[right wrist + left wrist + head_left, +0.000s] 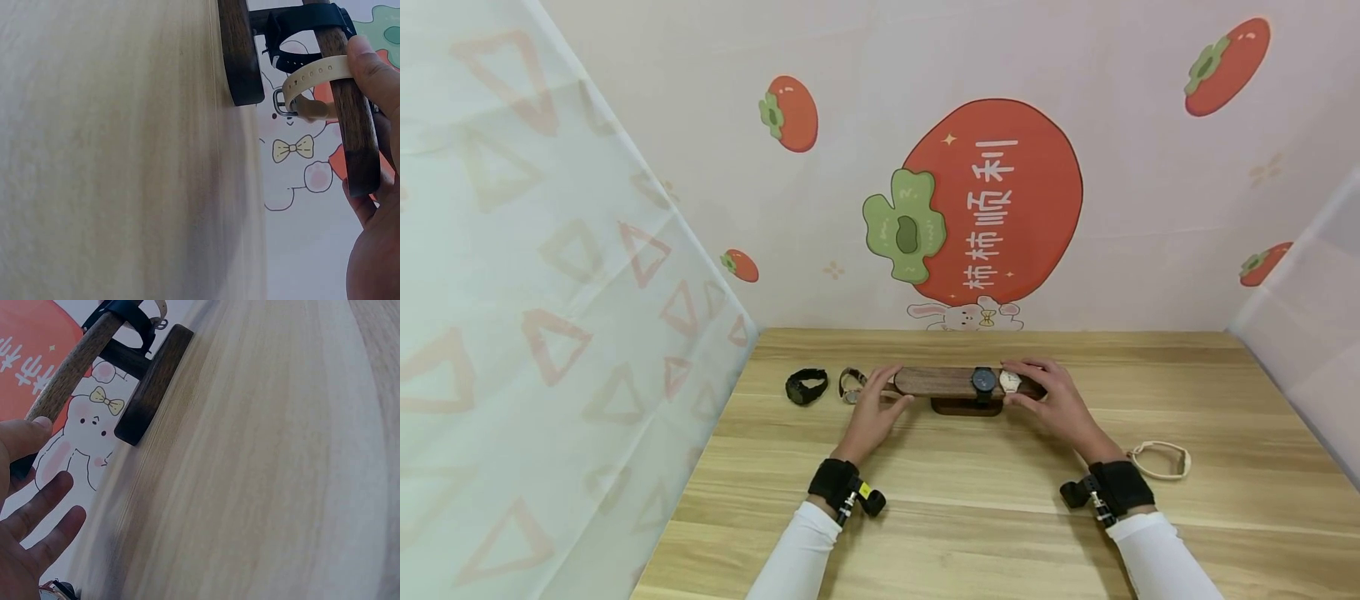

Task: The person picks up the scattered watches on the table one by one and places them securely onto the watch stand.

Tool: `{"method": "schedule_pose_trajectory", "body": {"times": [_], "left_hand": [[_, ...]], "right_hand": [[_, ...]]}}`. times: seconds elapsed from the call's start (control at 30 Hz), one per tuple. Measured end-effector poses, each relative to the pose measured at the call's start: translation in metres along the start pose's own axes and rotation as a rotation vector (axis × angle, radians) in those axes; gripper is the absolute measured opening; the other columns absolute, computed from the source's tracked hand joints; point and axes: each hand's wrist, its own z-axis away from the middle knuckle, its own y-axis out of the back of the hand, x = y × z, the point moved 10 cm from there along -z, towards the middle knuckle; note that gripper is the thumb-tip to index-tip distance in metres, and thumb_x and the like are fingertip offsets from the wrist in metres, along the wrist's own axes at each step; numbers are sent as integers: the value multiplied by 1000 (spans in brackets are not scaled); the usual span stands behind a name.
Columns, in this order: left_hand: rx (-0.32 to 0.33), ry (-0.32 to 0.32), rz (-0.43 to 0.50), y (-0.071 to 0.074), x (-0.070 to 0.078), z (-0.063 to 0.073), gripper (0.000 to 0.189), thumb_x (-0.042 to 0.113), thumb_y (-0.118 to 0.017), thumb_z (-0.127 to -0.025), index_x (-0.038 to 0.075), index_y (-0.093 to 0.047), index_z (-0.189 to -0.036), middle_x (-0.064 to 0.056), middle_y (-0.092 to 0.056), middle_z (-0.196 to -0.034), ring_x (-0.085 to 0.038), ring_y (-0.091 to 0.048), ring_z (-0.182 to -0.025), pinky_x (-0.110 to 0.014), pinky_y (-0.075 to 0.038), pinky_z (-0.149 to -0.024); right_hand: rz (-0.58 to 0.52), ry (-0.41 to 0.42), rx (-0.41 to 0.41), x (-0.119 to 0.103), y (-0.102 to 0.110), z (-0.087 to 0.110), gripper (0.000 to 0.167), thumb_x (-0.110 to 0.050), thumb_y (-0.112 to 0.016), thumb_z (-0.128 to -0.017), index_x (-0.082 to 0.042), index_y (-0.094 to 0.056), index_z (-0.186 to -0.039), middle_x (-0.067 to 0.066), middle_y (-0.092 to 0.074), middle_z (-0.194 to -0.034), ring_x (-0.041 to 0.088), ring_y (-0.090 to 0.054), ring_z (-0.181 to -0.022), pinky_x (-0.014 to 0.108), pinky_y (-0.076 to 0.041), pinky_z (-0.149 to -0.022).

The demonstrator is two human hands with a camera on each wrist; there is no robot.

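Observation:
A dark wooden watch stand has a long rounded bar raised over a small base. Round the bar are a black watch and, to its right, a watch with a cream strap. At the bar's left end, my left hand pinches it between thumb and forefinger, the other fingers spread in the left wrist view. My right hand grips the cream-strapped watch on the bar, its thumb at the strap and its fingers reaching behind the bar. The strap's buckle hangs below.
Left of the stand, a black watch and a small watch, partly behind my left hand, lie on the wooden table. A thin cream band lies beside my right wrist. A printed wall rises at the table's back edge.

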Motion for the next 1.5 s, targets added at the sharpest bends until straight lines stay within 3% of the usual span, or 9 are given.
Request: {"method": "schedule_pose_trajectory", "body": {"times": [0.2, 0.53, 0.8, 1.03, 1.27, 1.5], "left_hand": [[5, 3, -3, 1, 1, 0, 64, 21, -75, -102, 9, -49, -159, -13, -48, -161, -37, -46, -150, -59, -51, -113], [0, 20, -9, 3, -2, 0, 63, 23, -75, -102, 20, -50, -160, -10, -48, -161, -35, -45, -152, -59, -48, -117], [-4, -6, -22, 2, 1, 1, 63, 22, -74, -103, 11, -48, -160, -13, -48, -161, -37, -45, -151, -59, -49, -115], [-17, 18, -33, 1, -1, 1, 65, 22, -74, -103, 11, -47, -161, -13, -45, -163, -37, -43, -153, -60, -44, -120], [-18, 21, -56, 1, -1, 1, 64, 23, -73, -104, 20, -46, -162, -12, -45, -164, -36, -46, -151, -59, -46, -118], [-44, 30, -56, 3, 4, 3, 68, 22, -71, -105, 13, -41, -164, -13, -39, -169, -39, -43, -152, -60, -45, -119]], "right_hand": [[-2, -6, 1, 0, -1, -1, 63, -8, -92, -80, -9, -71, -139, 22, -66, -133, 44, -56, -124, 68, -43, -101], [-12, -3, -18, -6, -3, -3, 62, -10, -91, -80, -8, -71, -138, 24, -65, -136, 47, -53, -128, 72, -35, -106], [-4, 29, 2, -9, -2, -3, 62, -7, -92, -78, -6, -71, -137, 25, -66, -135, 47, -54, -127, 73, -35, -106], [-9, 6, -4, -8, -1, -2, 60, -9, -91, -80, -8, -72, -137, 24, -66, -136, 48, -53, -128, 73, -35, -106], [12, -1, -9, -6, -1, -1, 60, -10, -92, -80, -8, -72, -137, 23, -67, -136, 46, -53, -128, 71, -37, -105], [39, 17, -33, -11, 1, -1, 63, -13, -91, -82, -10, -69, -141, 18, -67, -142, 43, -54, -132, 69, -38, -108]]}}
